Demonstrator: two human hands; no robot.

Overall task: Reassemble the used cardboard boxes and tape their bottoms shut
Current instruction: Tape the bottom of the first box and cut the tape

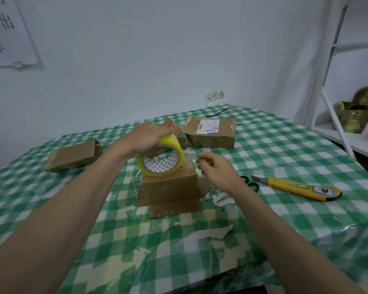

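Observation:
A small cardboard box (pixel 171 187) stands upside down in the middle of the table, its loose flaps spread flat on the cloth around it. My left hand (pixel 147 137) grips a yellow roll of tape (pixel 160 157) from above, and the roll's lower rim rests on the box's upturned bottom. To the right of the box hovers my right hand (pixel 216 169), fingers curled and fingertips pinched together near the box's right top edge. Whether a strip of clear tape runs between the fingers is too faint to tell.
A flattened box (pixel 72 155) lies at the left and a labelled box (pixel 210 132) at the back. A yellow utility knife (pixel 297 187) and black scissors (pixel 251 184) lie to the right on the green checked tablecloth (pixel 179 251). White shelving (pixel 336 81) with cardboard stands at far right.

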